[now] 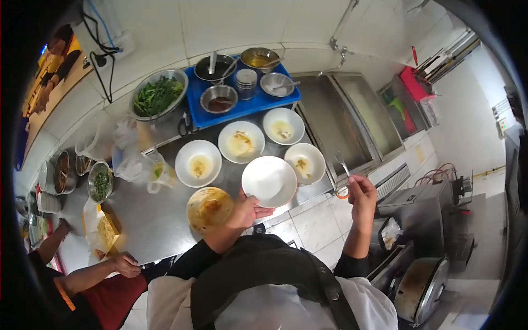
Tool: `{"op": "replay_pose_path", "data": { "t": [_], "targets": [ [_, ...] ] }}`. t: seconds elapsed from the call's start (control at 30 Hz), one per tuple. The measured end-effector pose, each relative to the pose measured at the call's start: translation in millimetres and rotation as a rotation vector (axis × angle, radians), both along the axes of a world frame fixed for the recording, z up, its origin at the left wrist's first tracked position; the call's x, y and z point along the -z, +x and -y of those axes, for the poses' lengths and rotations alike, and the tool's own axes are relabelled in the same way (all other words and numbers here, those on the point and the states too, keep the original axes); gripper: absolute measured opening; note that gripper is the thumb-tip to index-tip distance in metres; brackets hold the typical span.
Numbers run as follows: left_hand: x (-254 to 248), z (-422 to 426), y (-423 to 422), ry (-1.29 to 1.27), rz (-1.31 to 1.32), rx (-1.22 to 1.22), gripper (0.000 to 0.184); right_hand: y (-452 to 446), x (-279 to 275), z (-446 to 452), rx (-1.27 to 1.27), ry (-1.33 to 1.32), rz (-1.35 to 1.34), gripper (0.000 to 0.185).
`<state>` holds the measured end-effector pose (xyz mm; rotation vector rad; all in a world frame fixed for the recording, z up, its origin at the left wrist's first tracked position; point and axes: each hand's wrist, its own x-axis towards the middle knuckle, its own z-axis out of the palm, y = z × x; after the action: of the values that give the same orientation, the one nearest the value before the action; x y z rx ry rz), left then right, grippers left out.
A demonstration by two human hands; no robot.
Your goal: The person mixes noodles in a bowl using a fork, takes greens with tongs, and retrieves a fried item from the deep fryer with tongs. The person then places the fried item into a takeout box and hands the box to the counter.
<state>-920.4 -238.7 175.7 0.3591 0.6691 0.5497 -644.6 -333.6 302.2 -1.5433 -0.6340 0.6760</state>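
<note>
My left hand (pixel 248 210) grips the rim of a white bowl (pixel 269 180), held tilted up over the counter's front edge; no food shows inside it. In my right hand (pixel 362 193) is a small metal spoon (pixel 342 163), its bowl end pointing up and away. Around the held bowl stand several white bowls with a little yellowish sauce or seasoning: one at left (pixel 198 163), one in the middle (pixel 241 142), one behind (pixel 283 126) and one at right (pixel 304 164). By my left wrist is a bowl smeared with orange-brown sauce (pixel 209 210).
A blue tray (pixel 193 104) holds metal bowls of sauces and seasonings. Left of it is a bowl of leafy greens (pixel 158 94). Sunken basins (pixel 335 121) lie right. A co-worker's hand (pixel 126 265) is near a noodle box (pixel 104 228). A large pot (pixel 421 289) stands lower right.
</note>
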Motion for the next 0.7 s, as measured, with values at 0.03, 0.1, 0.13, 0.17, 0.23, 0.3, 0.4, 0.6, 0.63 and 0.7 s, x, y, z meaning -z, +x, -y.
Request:
{"op": "replay_pose_path", "data": {
  "t": [0.03,0.1,0.13,0.17,0.23,0.3,0.4,0.6,0.63,0.7],
  "targets": [
    [2.6,5.4,21.6,-0.003,-0.084,-0.058,0.06,18.0,5.4,9.7,0.022,-0.02,-0.046,0.011],
    [13.8,16.0,49.8,-0.04,-0.216,-0.146,0.06,47.0,19.9,23.3,0.032,-0.053,-0.114,0.01],
    [22.3,19.5,53.9,-0.059,-0.285,-0.205,0.06,59.2,28.4,26.6,0.02,-0.067,-0.137,0.011],
    [36.2,23.3,54.0,-0.031,-0.246,-0.236,0.061,68.9,35.7,27.1,-0.002,-0.057,-0.171,0.01],
    [51.6,30.1,52.5,-0.047,-0.245,-0.266,0.061,81.9,46.5,18.1,-0.072,-0.061,-0.162,0.009],
    [76.6,33.3,45.2,-0.022,-0.141,-0.248,0.055,83.0,49.3,0.5,-0.156,-0.065,-0.173,0.009],
    [53.0,43.9,40.0,-0.187,-0.201,-0.196,0.048,71.3,44.7,-27.7,-0.275,-0.077,-0.195,0.009],
    [80.6,123.7,-42.2,-0.235,-0.301,-0.58,0.062,38.3,55.2,-61.1,-0.474,-0.121,-0.207,0.011],
    [72.5,130.9,-50.9,-0.256,-0.386,-0.767,0.07,34.2,57.9,-64.9,-0.505,-0.131,-0.213,0.011],
    [58.0,134.5,-68.6,-0.115,-0.463,-0.812,0.076,26.3,61.8,-69.0,-0.562,-0.159,-0.219,0.011]
  ]
}}
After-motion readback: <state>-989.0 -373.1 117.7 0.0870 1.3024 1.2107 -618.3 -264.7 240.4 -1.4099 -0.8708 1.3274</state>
